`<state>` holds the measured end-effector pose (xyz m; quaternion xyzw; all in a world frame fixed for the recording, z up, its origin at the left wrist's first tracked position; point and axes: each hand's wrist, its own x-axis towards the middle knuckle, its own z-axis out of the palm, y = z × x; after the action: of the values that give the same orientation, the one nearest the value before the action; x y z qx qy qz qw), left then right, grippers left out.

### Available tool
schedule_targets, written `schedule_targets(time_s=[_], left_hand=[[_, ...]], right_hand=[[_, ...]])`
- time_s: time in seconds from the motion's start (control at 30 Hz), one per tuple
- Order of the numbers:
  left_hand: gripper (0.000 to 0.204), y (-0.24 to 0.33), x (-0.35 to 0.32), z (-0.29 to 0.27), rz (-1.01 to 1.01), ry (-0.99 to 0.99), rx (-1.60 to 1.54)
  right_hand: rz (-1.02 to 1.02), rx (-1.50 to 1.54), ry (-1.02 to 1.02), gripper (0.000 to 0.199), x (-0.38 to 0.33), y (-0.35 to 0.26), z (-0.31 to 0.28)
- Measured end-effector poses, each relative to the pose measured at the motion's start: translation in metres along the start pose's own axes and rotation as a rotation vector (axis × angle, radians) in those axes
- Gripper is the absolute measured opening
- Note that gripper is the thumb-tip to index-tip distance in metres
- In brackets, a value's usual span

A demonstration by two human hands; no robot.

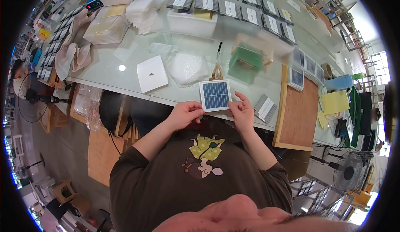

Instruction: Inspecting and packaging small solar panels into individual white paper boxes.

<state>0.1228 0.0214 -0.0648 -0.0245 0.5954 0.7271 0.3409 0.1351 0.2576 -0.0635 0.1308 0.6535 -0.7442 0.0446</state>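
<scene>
A small square solar panel (pixel 215 95) with a blue lined face and white frame is held flat over the near edge of the glass-topped table (pixel 196 57). My left hand (pixel 186 113) pinches its lower left corner. My right hand (pixel 241 110) grips its lower right edge, fingers curled up beside the frame. A white square foam pad with a hole (pixel 152 73) lies to the left. A small grey stack of panels (pixel 265 107) lies just right of my right hand.
Rows of stacked panels (pixel 237 5) line the far side. A green box (pixel 246 61), bubble wrap (pixel 187 67), a white tray (pixel 192 23) and foam sheets (pixel 143 7) sit mid-table. A wooden board (pixel 298 115) is at right, a fan (pixel 349 172) on the floor.
</scene>
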Motion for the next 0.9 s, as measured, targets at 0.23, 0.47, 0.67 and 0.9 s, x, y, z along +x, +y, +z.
schedule_targets(time_s=[0.23, 0.47, 0.67, 0.9], left_hand=[[0.010, -0.016, 0.004, -0.003, 0.081, 0.005, 0.093], [0.008, -0.010, 0.001, 0.003, 0.039, 0.056, 0.087], [0.008, -0.002, -0.001, 0.007, -0.001, 0.063, 0.039], [0.011, 0.000, -0.002, 0.004, -0.031, 0.082, 0.004]], right_hand=[[-0.010, -0.010, 0.005, 0.043, -0.002, 0.002, 0.002], [-0.025, -0.029, 0.006, 0.044, -0.002, 0.001, 0.002], [-0.037, -0.030, -0.003, 0.044, -0.002, 0.002, 0.000], [0.059, -0.020, -0.005, 0.042, -0.002, -0.012, 0.002]])
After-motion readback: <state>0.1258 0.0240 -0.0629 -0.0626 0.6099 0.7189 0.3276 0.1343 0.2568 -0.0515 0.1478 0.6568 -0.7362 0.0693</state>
